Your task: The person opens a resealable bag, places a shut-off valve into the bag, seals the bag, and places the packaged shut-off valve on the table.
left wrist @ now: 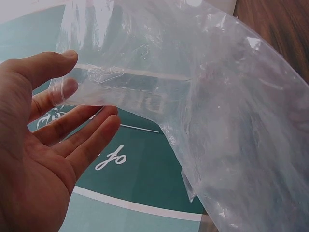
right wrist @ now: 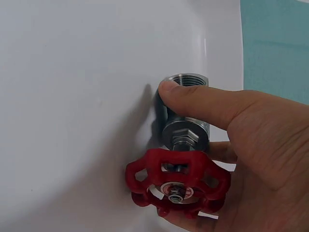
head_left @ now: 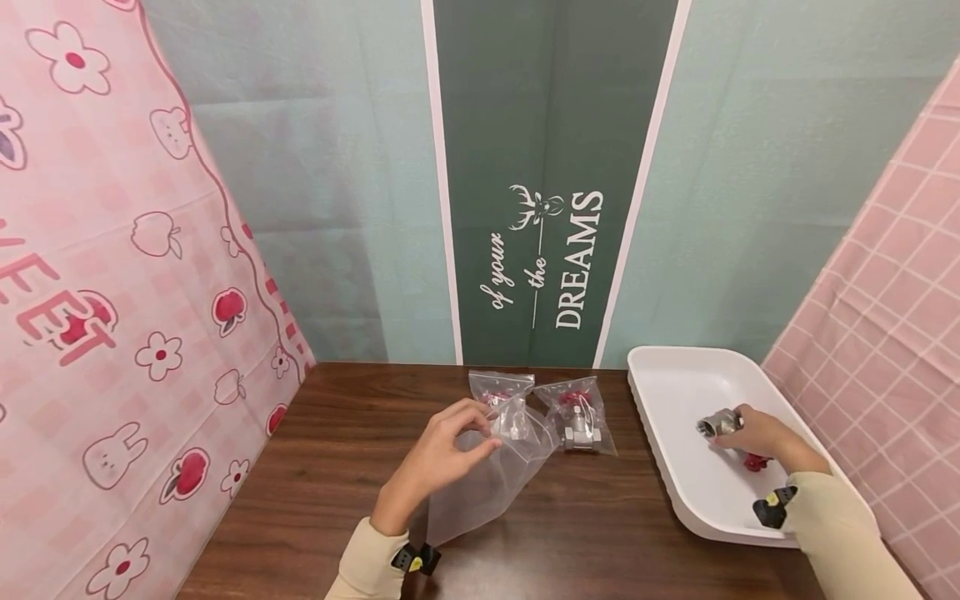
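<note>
My left hand [head_left: 435,454] holds a clear plastic bag [head_left: 476,496] by its edge, thumb and index finger at the rim; the bag [left wrist: 231,121] hangs loose in the left wrist view. The other fingers are spread and slightly bent. Over in the white tray [head_left: 667,387], my right hand [head_left: 768,437] grips a metal gate valve [head_left: 718,423]. In the right wrist view its red handwheel [right wrist: 176,181] points toward the camera, and the thumb lies across the threaded end of the valve body [right wrist: 186,130]. Part of the valve is hidden behind the fingers.
On the brown wooden table [head_left: 300,483] lie two bagged valves, one bagged valve [head_left: 581,429] right of the other bagged valve [head_left: 513,421], which the loose bag partly covers. A green wall cloth [head_left: 555,125] rises behind; pink cloths [head_left: 900,308] flank both sides.
</note>
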The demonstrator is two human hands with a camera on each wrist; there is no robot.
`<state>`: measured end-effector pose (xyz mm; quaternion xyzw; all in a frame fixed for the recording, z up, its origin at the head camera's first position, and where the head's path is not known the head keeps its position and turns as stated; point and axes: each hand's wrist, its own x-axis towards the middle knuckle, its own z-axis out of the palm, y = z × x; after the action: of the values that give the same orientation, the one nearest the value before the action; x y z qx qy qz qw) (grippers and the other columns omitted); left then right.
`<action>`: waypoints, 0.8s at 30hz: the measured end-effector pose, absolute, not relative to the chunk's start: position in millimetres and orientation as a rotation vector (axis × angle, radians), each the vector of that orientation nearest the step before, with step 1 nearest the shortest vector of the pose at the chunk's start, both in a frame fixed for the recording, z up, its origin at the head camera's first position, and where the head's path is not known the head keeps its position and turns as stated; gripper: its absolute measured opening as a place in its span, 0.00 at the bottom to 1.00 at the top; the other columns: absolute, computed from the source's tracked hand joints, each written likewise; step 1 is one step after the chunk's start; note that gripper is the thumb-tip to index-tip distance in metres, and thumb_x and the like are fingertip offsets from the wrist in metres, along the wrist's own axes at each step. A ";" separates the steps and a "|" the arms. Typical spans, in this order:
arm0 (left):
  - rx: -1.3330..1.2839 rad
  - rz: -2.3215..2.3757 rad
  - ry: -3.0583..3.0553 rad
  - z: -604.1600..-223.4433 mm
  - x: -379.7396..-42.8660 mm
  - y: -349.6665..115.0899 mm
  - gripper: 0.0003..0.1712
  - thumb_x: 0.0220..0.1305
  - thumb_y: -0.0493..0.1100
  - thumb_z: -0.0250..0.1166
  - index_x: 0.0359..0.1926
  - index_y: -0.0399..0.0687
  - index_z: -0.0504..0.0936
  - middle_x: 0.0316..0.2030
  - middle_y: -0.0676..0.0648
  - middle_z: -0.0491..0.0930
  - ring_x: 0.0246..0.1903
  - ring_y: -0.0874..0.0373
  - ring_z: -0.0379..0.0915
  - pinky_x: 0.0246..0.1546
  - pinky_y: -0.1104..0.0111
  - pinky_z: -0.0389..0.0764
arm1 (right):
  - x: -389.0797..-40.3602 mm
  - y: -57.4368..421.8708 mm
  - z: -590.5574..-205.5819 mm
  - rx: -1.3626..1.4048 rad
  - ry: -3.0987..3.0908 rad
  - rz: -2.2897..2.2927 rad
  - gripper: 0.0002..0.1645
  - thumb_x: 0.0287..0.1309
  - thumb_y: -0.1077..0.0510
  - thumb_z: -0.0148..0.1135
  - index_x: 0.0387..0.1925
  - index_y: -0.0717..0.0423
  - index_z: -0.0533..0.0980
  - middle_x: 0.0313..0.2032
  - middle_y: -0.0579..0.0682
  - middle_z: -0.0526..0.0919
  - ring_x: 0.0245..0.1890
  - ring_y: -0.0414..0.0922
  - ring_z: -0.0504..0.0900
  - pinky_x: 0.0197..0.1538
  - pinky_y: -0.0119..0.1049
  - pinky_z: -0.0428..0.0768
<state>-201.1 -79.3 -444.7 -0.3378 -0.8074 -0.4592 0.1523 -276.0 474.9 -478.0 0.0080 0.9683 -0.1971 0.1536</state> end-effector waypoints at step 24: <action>-0.976 -1.335 -2.289 -445.8 -201.6 -79.3 0.11 0.64 0.37 0.78 0.34 0.48 0.81 0.50 0.40 0.86 0.53 0.47 0.86 0.55 0.62 0.88 | -273.5 466.7 -480.2 0.094 2.783 -0.492 0.61 0.60 0.32 0.70 0.62 0.81 0.57 0.39 0.68 0.76 0.36 0.54 0.77 0.38 0.44 0.75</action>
<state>-201.6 -79.3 -445.8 -0.3414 -0.8003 -0.4669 0.1582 -273.5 466.7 -480.2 0.0328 0.9720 -0.1720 0.1564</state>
